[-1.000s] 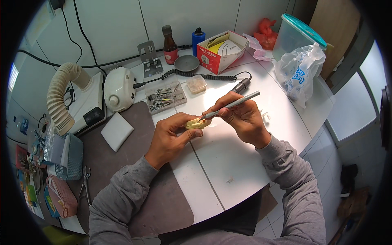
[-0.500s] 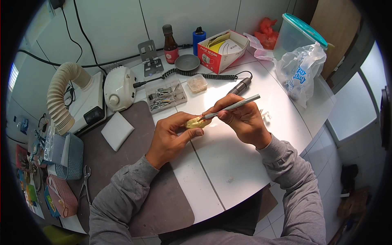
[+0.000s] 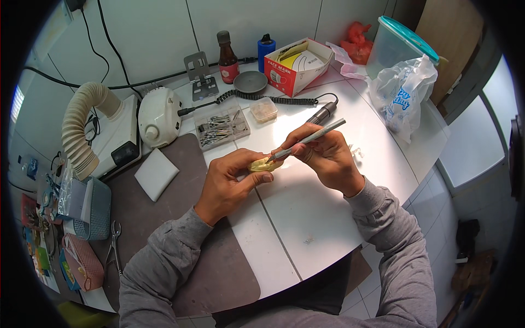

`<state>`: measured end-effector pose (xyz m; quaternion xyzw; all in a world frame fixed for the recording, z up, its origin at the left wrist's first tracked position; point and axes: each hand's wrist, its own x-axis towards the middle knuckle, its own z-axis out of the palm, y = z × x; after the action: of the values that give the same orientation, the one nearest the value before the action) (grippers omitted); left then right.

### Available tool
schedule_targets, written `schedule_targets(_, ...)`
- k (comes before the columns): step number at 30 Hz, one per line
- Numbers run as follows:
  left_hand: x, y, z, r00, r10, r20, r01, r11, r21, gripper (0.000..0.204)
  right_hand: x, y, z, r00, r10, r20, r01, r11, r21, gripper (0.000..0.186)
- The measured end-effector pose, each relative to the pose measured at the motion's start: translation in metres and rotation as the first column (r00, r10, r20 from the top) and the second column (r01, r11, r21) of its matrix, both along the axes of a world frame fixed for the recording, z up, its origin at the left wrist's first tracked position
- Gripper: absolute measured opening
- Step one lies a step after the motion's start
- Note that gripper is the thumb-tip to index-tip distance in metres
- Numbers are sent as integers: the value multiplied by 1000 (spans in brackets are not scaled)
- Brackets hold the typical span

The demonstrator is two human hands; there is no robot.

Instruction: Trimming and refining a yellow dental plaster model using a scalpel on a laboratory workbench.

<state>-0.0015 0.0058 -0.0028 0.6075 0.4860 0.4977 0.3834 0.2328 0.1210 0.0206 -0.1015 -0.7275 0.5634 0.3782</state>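
Note:
Over the white part of the table, my left hand (image 3: 232, 183) is closed around a small yellow plaster dental model (image 3: 262, 165), thumb along its near side. My right hand (image 3: 325, 161) pinches a slim grey metal craft knife (image 3: 314, 137) like a pen. The knife's tip touches, or nearly touches, the top of the model; the exact contact is too small to make out. Fingers of both hands meet around the model and hide part of it. Behind my right hand lies a dark rotary handpiece (image 3: 321, 113) on a coiled cord.
Beyond my hands stand a box of burs (image 3: 221, 128), a small clear tub (image 3: 264, 110), a grey dish (image 3: 250, 83), a brown bottle (image 3: 227, 57) and a mask box (image 3: 298, 68). Left are a white control unit (image 3: 160, 117), a hose (image 3: 82, 128), a white pad (image 3: 157, 175) and pliers (image 3: 114, 246).
The rear end of the knife has swung slightly up and to the left in the picture, with my right fingers shifting along. My left hand and the dental model stay nearly still.

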Motion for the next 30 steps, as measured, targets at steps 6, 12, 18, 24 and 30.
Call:
schedule_targets(6,-1,1,0,998,17,-66,-13,998,62,37,1,0,-1,1000,7,3,-6,997,-72,17)
schedule_targets(12,0,2,-1,999,4,-38,-1,998,70,38,2,2,-3,1000,16,-16,-17,998,-68,17)
schedule_targets(18,-1,1,1,999,-17,-35,18,1000,24,37,1,1,-3,1000,20,-10,-21,996,-84,17)
schedule_targets(24,-1,1,2,999,6,-52,-4,999,44,37,-1,1,-5,998,33,-58,-39,994,-105,15)
schedule_targets(30,-1,1,1,999,8,-38,-6,999,35,37,-1,1,-4,999,12,-48,-13,999,-30,13)
